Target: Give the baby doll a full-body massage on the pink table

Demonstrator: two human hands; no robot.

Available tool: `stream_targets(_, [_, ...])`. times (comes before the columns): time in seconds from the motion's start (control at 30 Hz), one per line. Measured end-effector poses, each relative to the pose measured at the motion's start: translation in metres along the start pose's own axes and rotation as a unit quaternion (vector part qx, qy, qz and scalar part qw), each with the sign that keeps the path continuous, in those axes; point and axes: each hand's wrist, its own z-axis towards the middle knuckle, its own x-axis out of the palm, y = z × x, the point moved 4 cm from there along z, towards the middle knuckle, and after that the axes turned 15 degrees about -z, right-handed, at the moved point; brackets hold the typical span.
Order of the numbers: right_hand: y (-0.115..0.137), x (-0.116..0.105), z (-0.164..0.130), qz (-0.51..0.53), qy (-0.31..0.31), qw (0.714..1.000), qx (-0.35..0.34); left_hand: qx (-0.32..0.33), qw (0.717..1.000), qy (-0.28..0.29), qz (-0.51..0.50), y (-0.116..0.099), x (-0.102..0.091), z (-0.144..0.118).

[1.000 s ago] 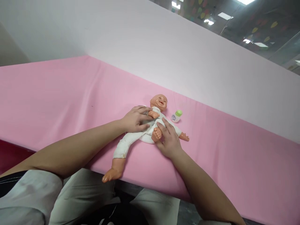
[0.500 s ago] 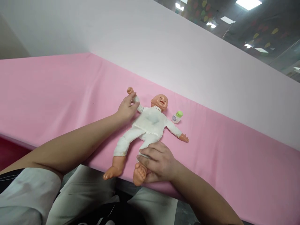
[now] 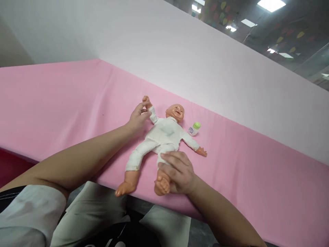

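Note:
A baby doll (image 3: 167,132) in a white cloth suit lies on its back on the pink cover, its feet toward me. My left hand (image 3: 140,116) has its thumb and fingers closed about the doll's arm (image 3: 152,113) at the left, near the wrist. Around the lower leg on the right side is my right hand (image 3: 181,171), its fingers over the shin and ankle; the thumb is hidden. That foot (image 3: 162,186) points its sole toward me. The other foot (image 3: 127,183) rests free by the front edge.
A small white bottle with a green cap (image 3: 194,128) lies beside the doll's head. The pink cover (image 3: 257,171) runs up to a white wall (image 3: 180,58). A window (image 3: 257,41) with ceiling light reflections is above. My legs are below the front edge.
My right hand has moved the doll's leg a little up and to the right. The arm in my left hand has shifted slightly right, toward the doll's head.

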Motion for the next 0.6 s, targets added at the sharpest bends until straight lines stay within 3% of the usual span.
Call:
stream_targets(0.13, [-0.021,0.001,-0.006,-0.081,-0.080,0.989,0.090,0.114,0.975,0.143,0.129,-0.024,0.024,-0.022])
stream_targets(0.2, [-0.031,0.008,-0.005,-0.093,-0.050,0.987,0.120,0.152,0.945,0.225,0.185,-0.031,0.036,-0.032])
stream_targets(0.3, [-0.046,0.022,-0.005,-0.080,0.050,0.978,0.184,0.170,0.906,0.311,0.231,-0.035,0.048,-0.039])
stream_targets(0.43, [-0.057,0.032,-0.007,-0.034,0.098,0.965,0.241,0.153,0.897,0.325,0.257,-0.034,0.050,-0.038])
stream_targets(0.6, [-0.045,0.023,-0.003,-0.036,0.049,0.988,0.143,0.126,0.932,0.252,0.230,-0.028,0.038,-0.032])
